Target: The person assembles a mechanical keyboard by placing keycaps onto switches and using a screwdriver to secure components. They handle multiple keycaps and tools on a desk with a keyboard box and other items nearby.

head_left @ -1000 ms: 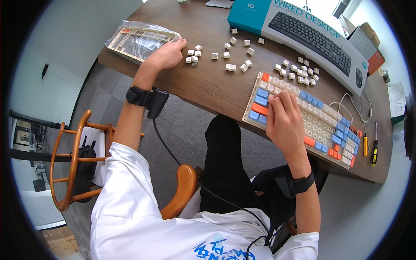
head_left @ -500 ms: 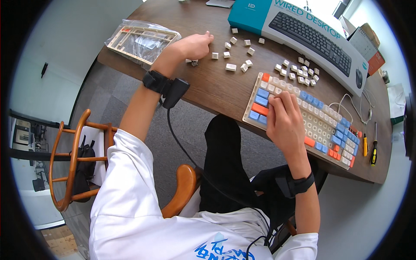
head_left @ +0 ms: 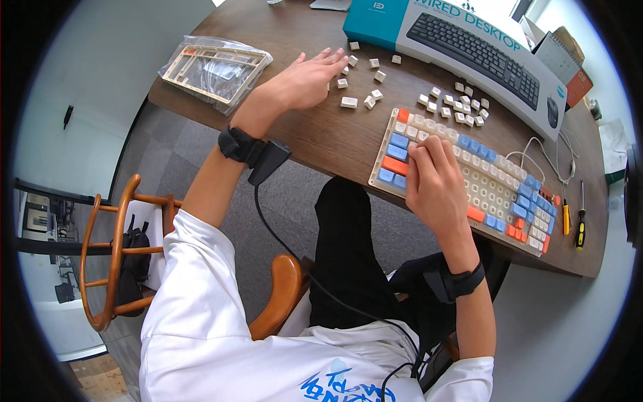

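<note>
My left hand [head_left: 305,80] hovers over the brown table [head_left: 321,141], fingers spread, reaching toward several loose white keycaps [head_left: 362,84]. It holds nothing that I can see. My right hand [head_left: 435,184] lies flat on a mechanical keyboard [head_left: 499,194] with white, blue and orange keycaps, its fingertips pressing on the keys near the keyboard's left end. Another group of loose white keycaps [head_left: 459,107] lies just beyond the keyboard.
A clear plastic bag with a beige keyboard frame [head_left: 214,67] lies at the table's left corner. A teal and white keyboard box [head_left: 469,40] stands at the back. Two screwdrivers [head_left: 573,218] and a white cable [head_left: 542,157] lie right of the keyboard. A wooden chair [head_left: 110,254] stands at left.
My left hand has moved right, from beside the plastic bag to over the loose keycaps. My right hand has stayed on the keyboard.
</note>
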### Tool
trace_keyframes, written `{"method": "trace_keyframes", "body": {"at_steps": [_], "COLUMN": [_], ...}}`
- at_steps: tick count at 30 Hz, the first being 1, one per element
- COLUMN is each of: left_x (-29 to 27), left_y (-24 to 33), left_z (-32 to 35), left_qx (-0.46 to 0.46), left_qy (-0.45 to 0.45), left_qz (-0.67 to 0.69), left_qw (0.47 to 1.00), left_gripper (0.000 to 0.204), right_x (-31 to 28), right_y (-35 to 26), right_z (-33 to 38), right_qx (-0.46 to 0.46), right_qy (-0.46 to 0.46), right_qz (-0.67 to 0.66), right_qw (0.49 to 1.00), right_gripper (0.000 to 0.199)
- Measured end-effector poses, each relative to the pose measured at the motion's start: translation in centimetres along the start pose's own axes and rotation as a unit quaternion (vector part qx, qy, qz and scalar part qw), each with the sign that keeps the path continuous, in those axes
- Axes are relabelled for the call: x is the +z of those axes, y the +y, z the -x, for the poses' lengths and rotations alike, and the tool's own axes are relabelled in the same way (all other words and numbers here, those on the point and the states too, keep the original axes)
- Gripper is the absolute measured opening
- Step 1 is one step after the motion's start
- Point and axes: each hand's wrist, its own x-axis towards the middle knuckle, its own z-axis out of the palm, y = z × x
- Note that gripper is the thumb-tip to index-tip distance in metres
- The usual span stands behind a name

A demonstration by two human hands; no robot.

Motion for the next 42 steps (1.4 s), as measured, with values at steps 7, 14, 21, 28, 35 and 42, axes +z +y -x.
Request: {"method": "trace_keyframes", "body": {"at_steps": [7, 14, 21, 28, 35, 42], "left_x": [0.0, 0.1, 0.4, 0.1, 0.1, 0.8], "left_y": [0.5, 0.6, 0.2, 0.6, 0.7, -0.1], "left_z": [-0.2, 0.1, -1.1, -2.1, -2.3, -2.3], "left_qx": [-0.009, -0.011, 0.032, 0.031, 0.052, 0.072], "left_qy": [-0.026, -0.011, 0.027, 0.019, 0.017, 0.049], "left_qz": [-0.063, -0.061, -0.045, 0.004, -0.046, -0.043], "left_qw": [0.998, 0.998, 0.998, 0.999, 0.997, 0.995], "left_gripper": [0.076, 0.083, 0.081, 0.078, 0.076, 0.076], "right_x": [0.1, 0.0, 0.0, -0.3, -0.1, -0.4], "right_y": [0.1, 0.0, 0.1, -0.1, -0.2, -0.3], "right_z": [0.0, 0.1, 0.1, -0.1, 0.1, -0.2], "right_qx": [-0.005, -0.001, -0.005, -0.014, -0.003, -0.005], "right_qy": [0.001, -0.002, -0.004, 0.002, -0.002, 0.007], "right_qz": [-0.004, -0.001, 0.0, 0.015, 0.015, -0.009], "right_qw": [1.0, 1.0, 1.0, 1.0, 1.0, 1.0], "right_gripper": [0.017, 0.018, 0.018, 0.015, 0.015, 0.016]}}
